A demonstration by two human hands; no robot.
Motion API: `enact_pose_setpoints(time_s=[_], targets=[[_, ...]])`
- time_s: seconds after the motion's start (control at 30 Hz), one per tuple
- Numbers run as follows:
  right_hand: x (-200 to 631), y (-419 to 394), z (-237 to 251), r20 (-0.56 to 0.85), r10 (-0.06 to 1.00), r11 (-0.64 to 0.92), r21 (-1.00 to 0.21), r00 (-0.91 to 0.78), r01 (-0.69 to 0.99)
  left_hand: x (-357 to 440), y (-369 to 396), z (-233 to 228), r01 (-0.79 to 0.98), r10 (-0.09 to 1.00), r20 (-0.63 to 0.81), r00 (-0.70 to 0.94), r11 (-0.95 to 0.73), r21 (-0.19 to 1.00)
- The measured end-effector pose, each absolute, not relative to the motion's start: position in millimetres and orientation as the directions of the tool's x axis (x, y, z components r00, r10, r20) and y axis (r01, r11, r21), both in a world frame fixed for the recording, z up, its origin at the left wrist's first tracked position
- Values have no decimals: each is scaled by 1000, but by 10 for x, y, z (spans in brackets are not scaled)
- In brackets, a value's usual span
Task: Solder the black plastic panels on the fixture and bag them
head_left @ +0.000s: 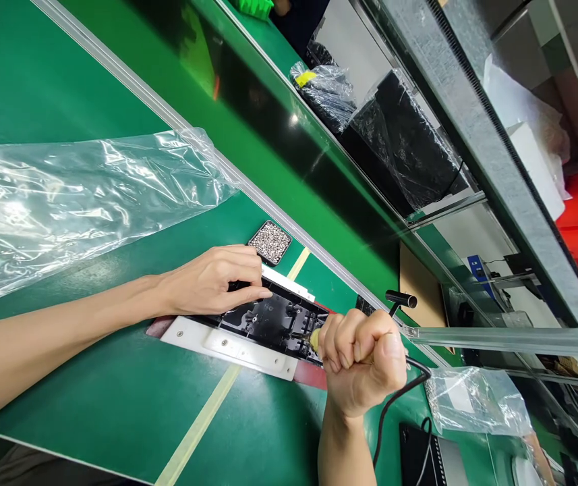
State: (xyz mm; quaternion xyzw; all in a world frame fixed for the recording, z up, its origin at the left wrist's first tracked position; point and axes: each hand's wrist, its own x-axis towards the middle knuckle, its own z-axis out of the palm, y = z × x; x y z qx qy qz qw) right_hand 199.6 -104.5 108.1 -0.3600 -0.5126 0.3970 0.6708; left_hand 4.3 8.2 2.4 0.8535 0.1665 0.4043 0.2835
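Note:
A long black plastic housing (268, 317), with ribs and posts moulded inside, lies in a white fixture (253, 351) on the green bench. My left hand (218, 280) grips its left end, fingers curled at the far edge and thumb over the inside. My right hand (362, 354) is closed in a fist around a corded tool that looks like a soldering iron (313, 339), with a yellow collar and thin metal tip. The tip points down into the housing's right part; exact contact is hard to make out. Beyond my left hand sits a small square tray (270, 241) of tiny silver metal pieces.
A clear plastic bag (81, 209) spreads over the bench at left. A metal rail (268, 209) runs diagonally behind the fixture. The black cord (387, 405) trails at right, near a dark device (427, 455) and another plastic bag (481, 401). Wrapped black items (400, 135) stand behind.

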Motion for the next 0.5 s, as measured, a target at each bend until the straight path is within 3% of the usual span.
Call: enact_pose_setpoints(time_s=[0.23, 0.5], targets=[[2088, -1032, 1115, 348, 930, 365, -914, 117, -179, 32, 89, 7, 55, 521, 582, 625, -773, 632], [2185, -1056, 1099, 380, 925, 377, -908, 19, -182, 27, 94, 18, 42, 501, 594, 629, -786, 617]])
